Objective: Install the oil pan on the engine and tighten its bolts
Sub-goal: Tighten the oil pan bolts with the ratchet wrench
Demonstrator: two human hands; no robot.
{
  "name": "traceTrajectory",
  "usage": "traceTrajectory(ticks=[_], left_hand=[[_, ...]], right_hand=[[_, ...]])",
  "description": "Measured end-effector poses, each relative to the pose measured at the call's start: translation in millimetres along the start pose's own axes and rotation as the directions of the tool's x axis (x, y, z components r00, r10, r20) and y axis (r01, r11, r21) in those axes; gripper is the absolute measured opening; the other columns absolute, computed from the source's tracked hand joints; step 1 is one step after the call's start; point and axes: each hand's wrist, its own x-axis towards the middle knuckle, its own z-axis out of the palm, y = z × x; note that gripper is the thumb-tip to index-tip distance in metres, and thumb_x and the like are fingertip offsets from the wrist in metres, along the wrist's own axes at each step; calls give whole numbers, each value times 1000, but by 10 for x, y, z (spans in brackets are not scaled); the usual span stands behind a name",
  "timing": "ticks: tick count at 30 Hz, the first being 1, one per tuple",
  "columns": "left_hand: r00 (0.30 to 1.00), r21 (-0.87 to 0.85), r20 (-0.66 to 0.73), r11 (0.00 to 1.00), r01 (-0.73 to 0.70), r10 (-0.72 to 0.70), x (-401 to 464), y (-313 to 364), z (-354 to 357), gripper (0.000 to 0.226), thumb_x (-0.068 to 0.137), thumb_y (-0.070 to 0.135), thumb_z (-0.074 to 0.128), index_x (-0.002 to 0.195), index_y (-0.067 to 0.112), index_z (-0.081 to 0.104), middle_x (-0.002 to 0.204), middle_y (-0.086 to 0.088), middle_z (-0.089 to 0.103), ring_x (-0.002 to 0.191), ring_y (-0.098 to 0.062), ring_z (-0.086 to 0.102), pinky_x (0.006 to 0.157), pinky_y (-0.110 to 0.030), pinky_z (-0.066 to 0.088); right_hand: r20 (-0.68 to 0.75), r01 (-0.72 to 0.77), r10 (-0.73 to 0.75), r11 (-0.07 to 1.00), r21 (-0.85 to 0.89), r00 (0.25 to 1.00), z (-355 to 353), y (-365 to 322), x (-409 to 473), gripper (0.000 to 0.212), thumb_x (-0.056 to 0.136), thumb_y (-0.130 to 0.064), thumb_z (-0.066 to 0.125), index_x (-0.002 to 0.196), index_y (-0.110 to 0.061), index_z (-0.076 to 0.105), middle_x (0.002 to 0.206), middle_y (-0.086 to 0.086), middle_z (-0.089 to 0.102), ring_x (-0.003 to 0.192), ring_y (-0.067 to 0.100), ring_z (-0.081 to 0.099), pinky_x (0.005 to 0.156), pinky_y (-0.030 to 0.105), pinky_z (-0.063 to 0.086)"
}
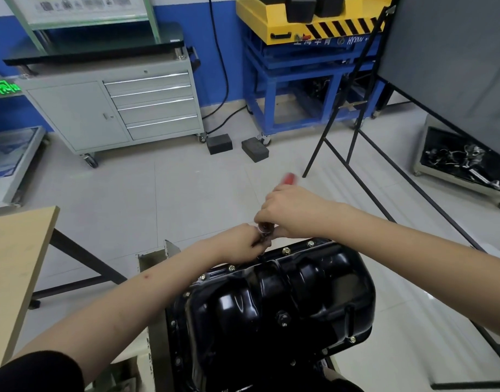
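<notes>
Tightening was underway: oil pan (285,301) seated, most bolts (286,251) fitted; ratchet (289,178) gripped by right hand (292,212), socket (264,236) pinched by left hand (240,241).

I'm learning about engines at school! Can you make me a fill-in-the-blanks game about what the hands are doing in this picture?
1. The shiny oil pan is the colour ____.
2. The right hand grips a tool with a ____ handle tip.
3. The left hand steadies the tool's socket end at the pan's ____ edge.
4. The grey cabinet by the wall rolls on ____.

Missing words: black; red; far; wheels
</notes>
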Motion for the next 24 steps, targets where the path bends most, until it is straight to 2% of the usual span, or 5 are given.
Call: traceTrajectory(ticks=[4, 10, 13, 18, 24], left_hand=[[997, -25, -74, 1000, 1, -3, -41, -20, 0, 27, 95, 23, 45, 82, 4, 60, 79, -21, 62, 77, -32, 56, 55, -24, 26], [1000, 52, -22, 998, -18, 19, 50, 37, 40, 30, 97, 21, 38, 92, -2, 56, 89, -23, 63, 81, -33, 55, 63, -27, 29], [1000, 32, 2, 999, 4, -4, 54, 23, 12, 32, 97, 24, 38, 90, -2, 56, 84, -22, 62, 75, -31, 53, 59, -26, 27], [999, 0, -41, 1000, 27, -27, 6, 4, 1, 31, 95, 20, 41, 88, -5, 58, 87, -23, 64, 79, -32, 56, 59, -27, 30], [998, -37, 54, 999, 34, -32, 56, 26, -7, 33, 98, 23, 37, 103, -4, 57, 96, -21, 63, 88, -32, 57, 77, -32, 43]], right_hand=[[71, -191, 185, 978, 90, 980, 0, -38, -36, 47, 83, -62, 48, 88, -17, 60, 89, 6, 64, 69, 24, 49, 55, 28, 29], [51, -6, 1, 995, 97, 999, 14, 34, -51, 21, 89, -22, 50, 109, -21, 58, 107, -3, 60, 107, 20, 51, 88, 33, 38], [23, -25, 24, 998, 64, 999, 18, 42, -49, 22, 89, -34, 52, 103, -19, 60, 101, -1, 64, 99, 22, 55, 86, 31, 39], [68, -182, 174, 975, 129, 982, 32, -1, -70, 42, 85, -56, 50, 95, -15, 58, 92, 7, 63, 77, 25, 53, 61, 29, 32], [22, 11, -12, 998, 56, 1000, 23, 57, -31, 21, 88, -27, 51, 107, -21, 59, 104, -4, 62, 104, 19, 53, 91, 30, 36]])
